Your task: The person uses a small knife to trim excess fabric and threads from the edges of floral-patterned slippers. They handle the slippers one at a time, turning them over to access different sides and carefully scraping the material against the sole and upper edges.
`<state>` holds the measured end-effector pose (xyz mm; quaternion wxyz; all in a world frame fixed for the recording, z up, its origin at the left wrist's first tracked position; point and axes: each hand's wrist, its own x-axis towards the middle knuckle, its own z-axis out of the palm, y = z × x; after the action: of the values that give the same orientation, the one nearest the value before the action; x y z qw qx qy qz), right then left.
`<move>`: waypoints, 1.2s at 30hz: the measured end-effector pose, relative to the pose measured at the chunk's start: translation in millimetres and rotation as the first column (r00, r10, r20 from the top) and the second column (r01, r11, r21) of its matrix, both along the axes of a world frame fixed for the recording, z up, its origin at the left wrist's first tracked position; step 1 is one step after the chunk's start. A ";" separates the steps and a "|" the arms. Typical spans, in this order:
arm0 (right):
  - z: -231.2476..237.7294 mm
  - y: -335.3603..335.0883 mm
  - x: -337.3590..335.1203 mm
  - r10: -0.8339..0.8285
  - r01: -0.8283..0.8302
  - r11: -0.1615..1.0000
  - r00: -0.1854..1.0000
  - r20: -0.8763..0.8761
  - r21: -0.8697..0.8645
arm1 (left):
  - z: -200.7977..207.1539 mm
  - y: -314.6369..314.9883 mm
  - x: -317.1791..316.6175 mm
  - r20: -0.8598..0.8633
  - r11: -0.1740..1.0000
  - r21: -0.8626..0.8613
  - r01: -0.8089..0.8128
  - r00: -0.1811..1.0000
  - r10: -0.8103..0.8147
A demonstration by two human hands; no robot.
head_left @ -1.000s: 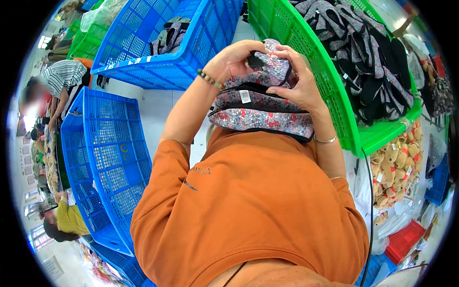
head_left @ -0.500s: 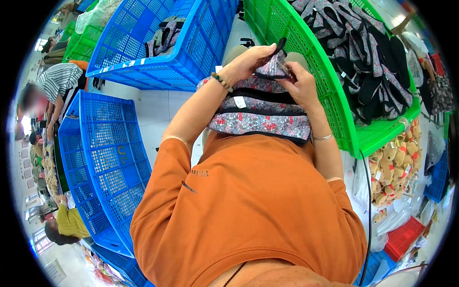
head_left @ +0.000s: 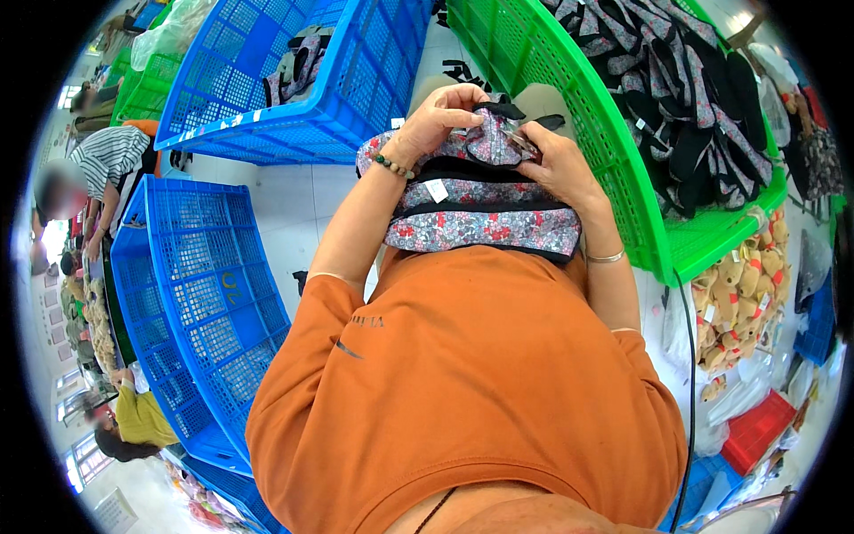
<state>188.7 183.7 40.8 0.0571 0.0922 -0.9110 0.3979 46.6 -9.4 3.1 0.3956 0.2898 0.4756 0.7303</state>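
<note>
"Pinching something small there, are you?"

"Yes. My left hand (head_left: 449,117) has thumb and fingers closed on a small grey-and-red floral cloth piece with black edging (head_left: 489,142). My right hand (head_left: 562,167) is at its right edge, fingers bent; I can't tell whether that grip is closed on the cloth or on something thin and shiny by the fingertips."

"Where is the piece?"

"Over the far side of a thick, soft floral fabric bundle with black bands (head_left: 480,227), which lies against my plain orange fabric shirt (head_left: 467,356). I can't see whether the two are joined. A white rectangular tag (head_left: 437,190) shows on the bundle."

"And beside you?"

"A green plastic mesh crate (head_left: 578,116) on my right, heaped with black-and-floral cloth pieces (head_left: 703,151)."

"Which step is this, then?"

"Close work on one edge, I'd judge: the left to hold, the right for the finer part."

"What does the next move call for?"

"A firm left pinch, I think, with the edge spread in plain sight, and small, careful right-hand movements that don't catch the cloth underneath."
</note>
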 end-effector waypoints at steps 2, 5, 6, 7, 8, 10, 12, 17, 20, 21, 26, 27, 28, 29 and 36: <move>0.8 0.3 0.3 0.010 -0.011 0.999 0.999 -0.030 -0.034 | 10.1 3.9 2.8 -0.022 1.000 0.014 -0.010 1.000 0.010; 0.8 8.1 2.6 0.012 -0.004 0.989 0.999 0.053 -0.148 | 24.2 4.6 13.7 -0.096 0.999 -0.046 -0.024 0.995 0.019; 2.3 17.5 4.0 0.004 0.036 0.976 0.983 0.184 -0.215 | 25.4 4.5 15.3 -0.098 0.998 -0.054 -0.033 0.995 0.028; 3.1 24.1 5.6 0.003 0.088 0.958 0.949 0.315 -0.274 | 25.5 6.8 17.6 -0.097 0.998 -0.059 -0.039 0.995 0.033; -4.8 20.4 2.7 -0.020 0.095 0.827 0.990 0.139 -0.554 | 26.0 8.7 19.7 -0.097 0.997 -0.064 -0.046 0.995 0.040; 0.9 12.7 -3.8 -0.169 0.193 0.718 0.980 0.101 -0.669 | 29.9 10.3 22.5 -0.112 0.998 -0.033 -0.056 0.992 0.052; 11.1 0.0 -14.1 -0.150 0.172 0.719 0.984 0.091 -0.673 | 32.7 13.4 23.4 -0.154 0.997 -0.037 -0.062 0.986 0.056; 31.8 3.6 -39.8 -0.197 0.176 0.815 0.980 0.023 -0.552 | 33.6 21.6 26.0 -0.298 0.974 -0.030 -0.223 0.933 0.204; 54.8 2.2 -49.4 -0.088 0.006 0.797 0.990 -0.106 -0.604 | 37.8 26.2 23.9 -0.274 0.967 0.013 -0.256 0.929 0.250; 61.0 0.2 -47.8 -0.124 0.043 0.777 0.989 -0.085 -0.628 | 35.0 26.1 22.3 -0.251 0.963 0.015 -0.268 0.932 0.263; 53.0 11.2 -43.3 -0.341 0.276 0.848 0.938 -0.068 -0.453 | 31.3 22.1 18.7 0.220 0.958 0.070 -0.278 0.941 0.257; 51.1 15.2 -38.7 -0.355 0.329 0.868 0.935 -0.002 -0.372 | 35.2 20.9 19.1 0.293 0.959 0.048 -0.280 0.922 0.254; 49.6 12.3 -34.3 -0.338 0.319 0.873 0.941 0.014 -0.369 | 35.8 19.6 20.1 0.365 0.960 0.026 -0.278 0.897 0.249; 48.5 9.0 -29.9 -0.322 0.310 0.878 0.946 0.030 -0.366 | 32.6 18.9 18.3 0.399 0.965 0.016 -0.260 0.887 0.232; 62.2 -3.9 -17.4 -0.229 0.224 0.973 0.967 -0.115 -0.054 | 26.9 16.2 13.1 0.504 0.958 0.022 -0.287 0.831 0.238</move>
<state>171.3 179.8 103.1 0.1586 0.0103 -0.9022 0.4010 59.7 6.8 30.0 0.3857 0.0433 0.3575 0.8495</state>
